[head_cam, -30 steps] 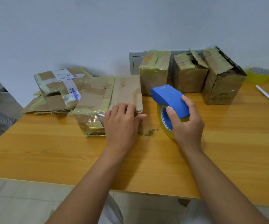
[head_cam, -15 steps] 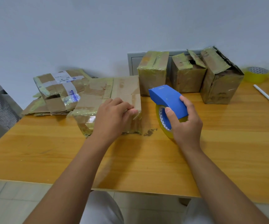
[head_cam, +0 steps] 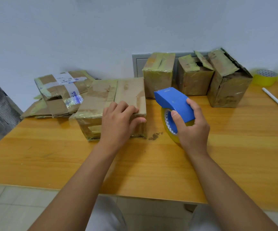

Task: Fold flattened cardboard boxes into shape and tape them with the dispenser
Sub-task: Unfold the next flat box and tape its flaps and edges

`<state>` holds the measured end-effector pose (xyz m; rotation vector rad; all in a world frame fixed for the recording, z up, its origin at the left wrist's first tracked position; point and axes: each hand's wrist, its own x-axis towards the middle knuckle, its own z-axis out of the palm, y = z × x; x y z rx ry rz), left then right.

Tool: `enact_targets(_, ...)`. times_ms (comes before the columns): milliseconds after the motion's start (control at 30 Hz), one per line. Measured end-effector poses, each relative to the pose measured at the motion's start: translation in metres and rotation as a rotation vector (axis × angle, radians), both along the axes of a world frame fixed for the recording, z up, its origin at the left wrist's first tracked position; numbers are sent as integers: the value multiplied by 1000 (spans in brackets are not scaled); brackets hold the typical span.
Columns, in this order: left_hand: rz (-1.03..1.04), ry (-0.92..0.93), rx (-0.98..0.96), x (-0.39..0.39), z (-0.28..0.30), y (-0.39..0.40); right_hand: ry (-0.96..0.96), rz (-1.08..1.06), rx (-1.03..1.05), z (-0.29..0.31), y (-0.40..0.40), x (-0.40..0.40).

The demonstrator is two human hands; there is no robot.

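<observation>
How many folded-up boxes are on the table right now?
4: one under the left hand, at, and three along the wall at. None seem hidden.

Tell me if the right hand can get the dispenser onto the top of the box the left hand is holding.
Probably yes: the right hand grips the tape dispenser just right of the box, with bare table between. Only the left hand covers the near edge.
</observation>
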<state>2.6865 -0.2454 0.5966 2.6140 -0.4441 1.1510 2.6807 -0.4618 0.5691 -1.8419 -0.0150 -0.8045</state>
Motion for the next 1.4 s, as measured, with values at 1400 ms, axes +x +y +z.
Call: enact_targets(1400,-128,143,266,2,24,16,-17,14,0,0,-2,-3)
